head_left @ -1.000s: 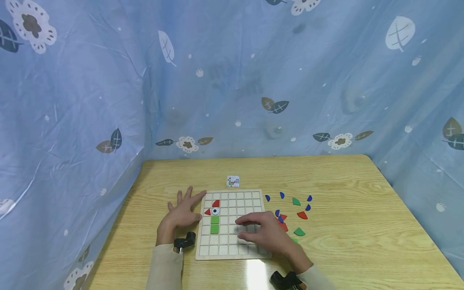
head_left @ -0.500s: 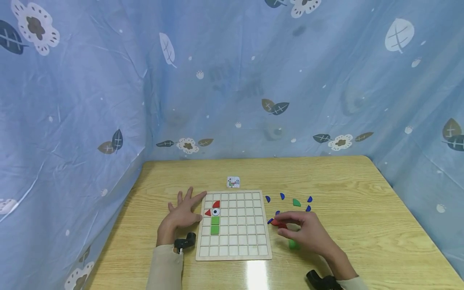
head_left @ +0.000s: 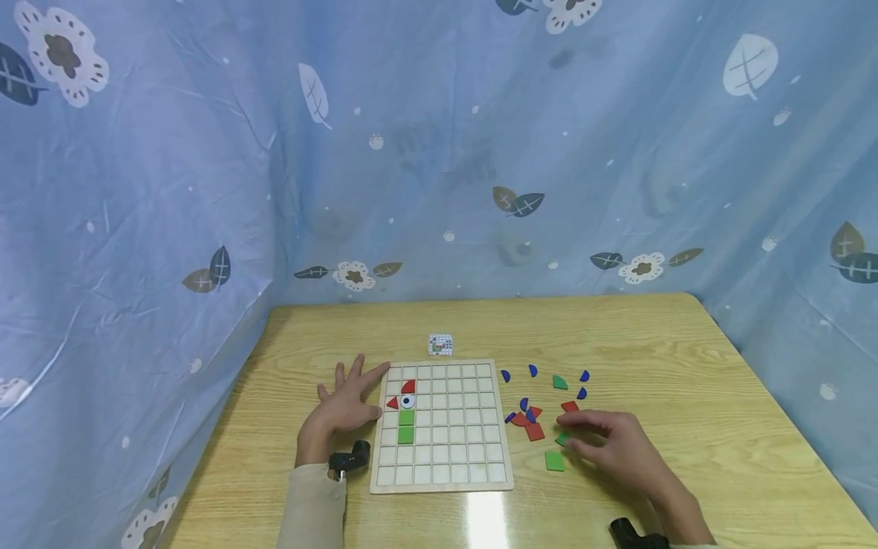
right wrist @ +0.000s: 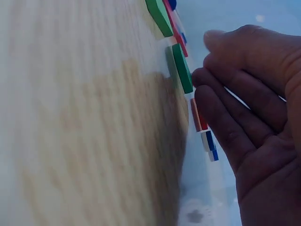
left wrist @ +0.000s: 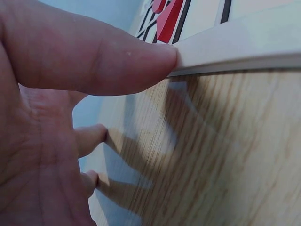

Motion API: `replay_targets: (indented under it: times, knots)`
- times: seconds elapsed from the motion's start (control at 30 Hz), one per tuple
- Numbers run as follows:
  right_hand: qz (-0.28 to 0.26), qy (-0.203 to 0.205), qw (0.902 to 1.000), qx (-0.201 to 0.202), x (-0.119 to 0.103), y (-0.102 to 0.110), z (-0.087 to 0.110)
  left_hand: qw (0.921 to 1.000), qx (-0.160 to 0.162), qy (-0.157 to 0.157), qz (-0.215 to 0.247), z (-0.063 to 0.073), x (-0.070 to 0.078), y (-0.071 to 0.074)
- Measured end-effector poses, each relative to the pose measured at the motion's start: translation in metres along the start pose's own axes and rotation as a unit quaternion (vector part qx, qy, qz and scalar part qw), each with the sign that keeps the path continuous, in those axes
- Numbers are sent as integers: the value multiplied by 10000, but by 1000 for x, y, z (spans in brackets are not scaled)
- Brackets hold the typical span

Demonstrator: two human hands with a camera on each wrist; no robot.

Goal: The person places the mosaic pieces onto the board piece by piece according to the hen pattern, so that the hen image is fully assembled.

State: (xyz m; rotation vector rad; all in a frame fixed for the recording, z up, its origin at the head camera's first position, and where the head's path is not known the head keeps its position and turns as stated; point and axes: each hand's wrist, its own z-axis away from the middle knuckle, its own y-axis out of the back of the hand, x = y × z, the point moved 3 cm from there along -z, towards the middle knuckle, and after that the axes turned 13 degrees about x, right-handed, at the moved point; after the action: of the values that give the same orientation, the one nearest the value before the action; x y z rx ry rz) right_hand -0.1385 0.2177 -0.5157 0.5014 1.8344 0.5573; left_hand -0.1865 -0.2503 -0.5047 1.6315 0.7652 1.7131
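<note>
With fingers spread on the table, my left hand (head_left: 343, 404) rests against the left edge of a wooden grid board (head_left: 456, 435). Its thumb (left wrist: 136, 66) touches the board's rim in the left wrist view. On the board lie a red quarter piece (head_left: 409, 386), a red triangle (head_left: 392, 402), a round eye piece (head_left: 408, 401) and two green squares (head_left: 406, 426). To the board's right, my right hand (head_left: 620, 448) hovers with thumb and fingers apart around a green quarter piece (right wrist: 182, 68). That piece shows between the fingertips in the head view, ungripped.
Loose pieces lie right of the board: a green square (head_left: 555, 461), a red square (head_left: 535, 431), several blue half-circles (head_left: 533, 370) and another green quarter piece (head_left: 559, 382). A small pattern card (head_left: 440, 345) lies behind the board. A blue curtain (head_left: 439, 191) hangs behind the table.
My right hand has moved right from over the board, past the cluster of red pieces, to the green quarter piece. My left hand has stayed at the board's edge.
</note>
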Motion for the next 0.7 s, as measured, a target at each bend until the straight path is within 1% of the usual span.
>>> replay_targets:
  times: [0.1, 0.3, 0.5, 0.7]
  knots:
    - [-27, -47, 10000, -40, 1, 1, 3, 10000, -11, -10, 8, 0, 0, 0]
    - [-53, -60, 10000, 54, 0, 3, 4, 10000, -20, -3, 94, -1, -2, 1]
    - [1, -139, 9999, 26, 0, 2, 5, 10000, -13, 3, 95, -1, -3, 0]
    - [96, 113, 9998, 133, 0, 0, 7, 10000, -15, -22, 85, -1, -3, 0]
